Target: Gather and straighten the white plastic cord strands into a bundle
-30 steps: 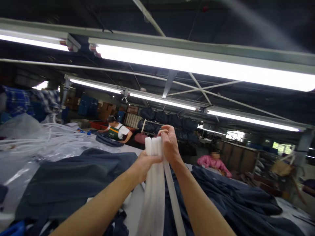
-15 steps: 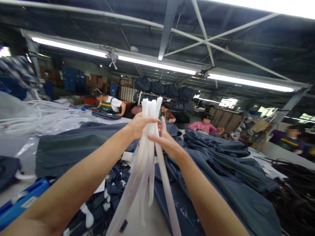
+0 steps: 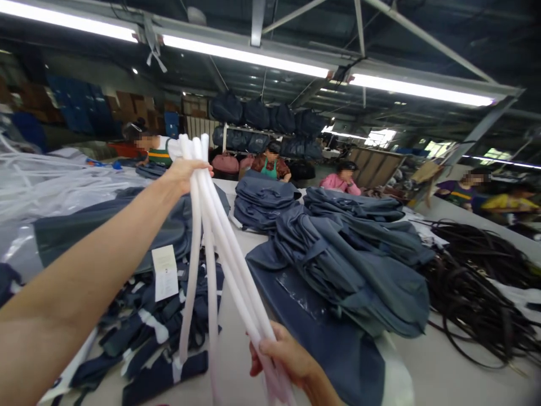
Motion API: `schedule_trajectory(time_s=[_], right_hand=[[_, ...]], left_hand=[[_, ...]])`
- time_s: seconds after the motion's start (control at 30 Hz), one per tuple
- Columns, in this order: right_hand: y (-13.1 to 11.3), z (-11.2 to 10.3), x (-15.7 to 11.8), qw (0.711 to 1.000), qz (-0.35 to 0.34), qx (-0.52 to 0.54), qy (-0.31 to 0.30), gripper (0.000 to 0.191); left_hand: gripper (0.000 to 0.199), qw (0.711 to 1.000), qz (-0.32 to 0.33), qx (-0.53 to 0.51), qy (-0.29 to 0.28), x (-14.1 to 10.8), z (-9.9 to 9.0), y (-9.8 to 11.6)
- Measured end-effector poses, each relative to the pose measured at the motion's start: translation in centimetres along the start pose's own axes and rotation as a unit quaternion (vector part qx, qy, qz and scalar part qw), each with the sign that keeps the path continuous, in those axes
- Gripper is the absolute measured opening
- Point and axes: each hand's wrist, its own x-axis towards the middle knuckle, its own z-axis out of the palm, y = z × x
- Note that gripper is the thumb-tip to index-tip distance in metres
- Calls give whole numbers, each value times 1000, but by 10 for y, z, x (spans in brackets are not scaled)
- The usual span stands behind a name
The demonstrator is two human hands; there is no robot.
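My left hand (image 3: 186,175) is closed around the upper part of a bundle of several long white tubes (image 3: 224,239), their top ends sticking up just above the fist. From there the tubes hang and fan out downward. Lower and to the right, my right hand (image 3: 281,352) wraps round some of the same tubes near the bottom of the view. Two other tubes dangle free on the left side. Below them lie dark blue straps (image 3: 147,332) with white bands and a white printed card (image 3: 164,272). Where the tubes' lower ends finish is out of view.
Dark blue bags (image 3: 338,254) are heaped on the table at right, beside a tangle of dark cords (image 3: 477,304). More white tubes (image 3: 38,180) lie at far left. Several co-workers, one in a pink top (image 3: 338,183), are across the table. Bags (image 3: 257,115) hang behind.
My right hand has moved from near the bundle's top down along the tubes and closed on them. My left hand, still holding the top, appears farther left. The view has turned and tilted down.
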Motion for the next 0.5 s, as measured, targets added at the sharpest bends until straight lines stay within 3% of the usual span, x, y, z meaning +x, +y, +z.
schedule_trajectory(time_s=[0.23, 0.37, 0.5], right_hand=[[30, -6, -38, 992, 121, -2, -45, 63], [48, -7, -40, 990, 119, -51, 48, 57], [71, -17, -40, 973, 16, -176, 148, 63]], left_hand=[[16, 997, -62, 40, 21, 14, -27, -6], [16, 995, -83, 46, 18, 12, -37, -12], [13, 995, -92, 34, 24, 14, -48, -17]])
